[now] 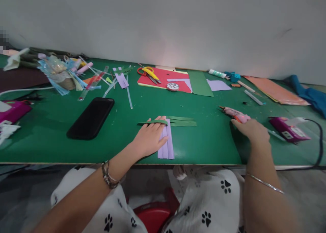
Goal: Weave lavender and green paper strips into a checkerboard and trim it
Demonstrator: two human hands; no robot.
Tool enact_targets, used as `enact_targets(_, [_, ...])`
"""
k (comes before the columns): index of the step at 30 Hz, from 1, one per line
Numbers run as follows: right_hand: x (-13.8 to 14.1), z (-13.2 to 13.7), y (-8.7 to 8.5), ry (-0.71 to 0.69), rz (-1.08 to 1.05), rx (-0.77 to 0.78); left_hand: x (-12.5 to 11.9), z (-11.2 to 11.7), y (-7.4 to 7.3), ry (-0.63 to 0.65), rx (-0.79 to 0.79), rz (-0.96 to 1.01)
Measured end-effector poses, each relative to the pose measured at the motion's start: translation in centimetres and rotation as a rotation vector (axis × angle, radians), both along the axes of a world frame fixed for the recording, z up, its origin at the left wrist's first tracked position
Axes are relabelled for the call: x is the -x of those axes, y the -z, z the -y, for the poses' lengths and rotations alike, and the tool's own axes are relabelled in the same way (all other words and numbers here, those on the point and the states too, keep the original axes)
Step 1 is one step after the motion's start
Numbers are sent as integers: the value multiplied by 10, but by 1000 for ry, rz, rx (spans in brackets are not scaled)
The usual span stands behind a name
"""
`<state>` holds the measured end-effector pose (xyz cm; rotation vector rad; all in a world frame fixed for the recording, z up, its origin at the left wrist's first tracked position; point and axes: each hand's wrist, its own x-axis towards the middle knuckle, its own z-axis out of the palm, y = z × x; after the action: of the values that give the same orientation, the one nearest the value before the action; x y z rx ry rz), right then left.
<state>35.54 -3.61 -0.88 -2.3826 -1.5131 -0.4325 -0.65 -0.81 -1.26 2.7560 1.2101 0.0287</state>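
Observation:
My left hand [150,138] lies flat, fingers stretched out, over several purple paper strips [168,148] set side by side near the table's front edge. One green paper strip [155,122] crosses over its fingers. More green strips [183,121] reach out to the right from the top of the purple ones. Over on the right, my right hand [252,129] is closed around a pink hot glue gun [233,113], whose nozzle points left and away from me. The hand hides the gun's handle, and a clear glue stick [276,134] shows behind it.
A black phone [91,118] lies left of my left hand. Scissors [150,73] rest on red paper [163,77] at the back, beside green paper [200,83]. Purple boxes [290,128] stand at both ends. Craft scraps [59,73] crowd the back left; orange sheets [277,90] lie back right.

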Motion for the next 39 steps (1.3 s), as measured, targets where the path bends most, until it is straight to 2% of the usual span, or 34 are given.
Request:
enact_targets(1, [4,3,-5,191,-68,63,0,0,0,0,-3,0])
enact_targets(2, [11,7,-11,276,-132,104,0,0,0,-2,-4,-1])
enact_targets(3, [18,10,-18,304,-184,125,0,0,-1,-5,-2,-4])
enact_targets(7, [54,19,-44,202,-230,-19,-1,1,-2,-19,18,-18])
enact_targets(10, [81,15,-51,-30,-195,-170,-1,0,-1,-15,14,-16])
enact_targets(15, [118,9,-39,-339,-159,-168,0,0,3,-15,-3,-19])
enact_targets(18, [128,11,-27,-438,-115,-164,0,0,4,-12,-24,-11])
enact_targets(25, [131,11,-13,-474,35,-124,1,-2,8,-1,-29,-3])
enact_targets(39, [137,9,-8,-481,74,-75,1,-3,9,8,-23,30])
